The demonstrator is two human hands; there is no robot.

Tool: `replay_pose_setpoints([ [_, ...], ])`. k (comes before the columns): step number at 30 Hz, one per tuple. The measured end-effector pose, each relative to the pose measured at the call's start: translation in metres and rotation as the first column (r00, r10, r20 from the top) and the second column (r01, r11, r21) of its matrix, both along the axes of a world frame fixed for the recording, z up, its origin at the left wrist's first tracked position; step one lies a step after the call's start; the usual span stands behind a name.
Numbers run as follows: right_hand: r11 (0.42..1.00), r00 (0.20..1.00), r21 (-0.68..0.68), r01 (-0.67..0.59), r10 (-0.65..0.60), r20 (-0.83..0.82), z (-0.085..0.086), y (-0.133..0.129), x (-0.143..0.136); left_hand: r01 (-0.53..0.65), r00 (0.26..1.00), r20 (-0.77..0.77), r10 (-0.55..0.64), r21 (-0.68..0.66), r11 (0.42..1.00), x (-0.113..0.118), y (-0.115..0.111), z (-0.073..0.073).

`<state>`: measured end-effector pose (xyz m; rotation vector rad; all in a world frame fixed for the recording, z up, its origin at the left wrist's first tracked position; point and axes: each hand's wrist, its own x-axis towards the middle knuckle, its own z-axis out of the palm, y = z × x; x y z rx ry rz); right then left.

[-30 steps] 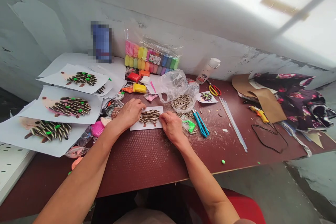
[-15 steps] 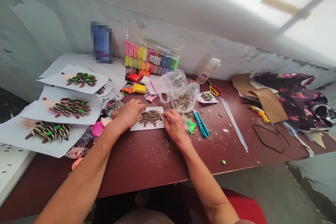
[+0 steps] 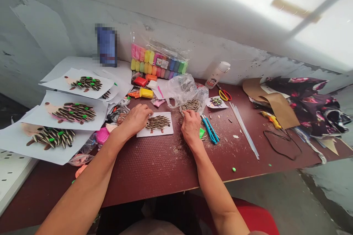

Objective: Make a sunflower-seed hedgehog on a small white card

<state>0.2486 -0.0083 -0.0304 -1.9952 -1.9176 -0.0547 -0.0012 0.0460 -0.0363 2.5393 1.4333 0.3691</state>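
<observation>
A white card [image 3: 140, 133] lies on the table, bearing a hedgehog picture [image 3: 158, 122] with spines of striped sunflower seeds. My left hand [image 3: 138, 117] rests at the card's left edge, its fingers closed and bent onto the paper. To the right of the card, my right hand [image 3: 191, 125] reaches to the near side of a pile of loose sunflower seeds [image 3: 190, 105]. Its fingers are bunched downward, and what is between them is hidden. A green clay piece [image 3: 202, 132] and a teal utility knife [image 3: 210, 130] lie just right of this hand.
Finished-looking hedgehog pictures [image 3: 70, 112] are stacked at left. Behind lie a clear bag of coloured clay [image 3: 158, 62], a crumpled plastic bag [image 3: 184, 87], a bottle [image 3: 217, 74] and scissors [image 3: 224, 94]. Clear glue sticks [image 3: 245, 132], a yellow glue gun [image 3: 273, 120] and floral cloth [image 3: 311, 99] lie right.
My right hand has left the card's right edge and moved right to the seed pile. My left hand has stayed on the card, which has not visibly moved.
</observation>
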Motion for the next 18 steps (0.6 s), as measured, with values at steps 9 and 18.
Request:
replay_pose_setpoints([
  [9, 0.996, 0.998, -0.074, 0.039, -0.036, 0.042, -0.003, 0.003, 0.009, -0.019, 0.999, -0.035, 0.018, -0.012, 1.000, 0.003, -0.003, 0.006],
  [18, 0.982, 0.990, -0.156, 0.107, -0.090, 0.112, 0.008, 0.012, 0.003, 0.000, 0.999, -0.035, 0.000, 0.013, 1.000, 0.003, 0.000, 0.003],
])
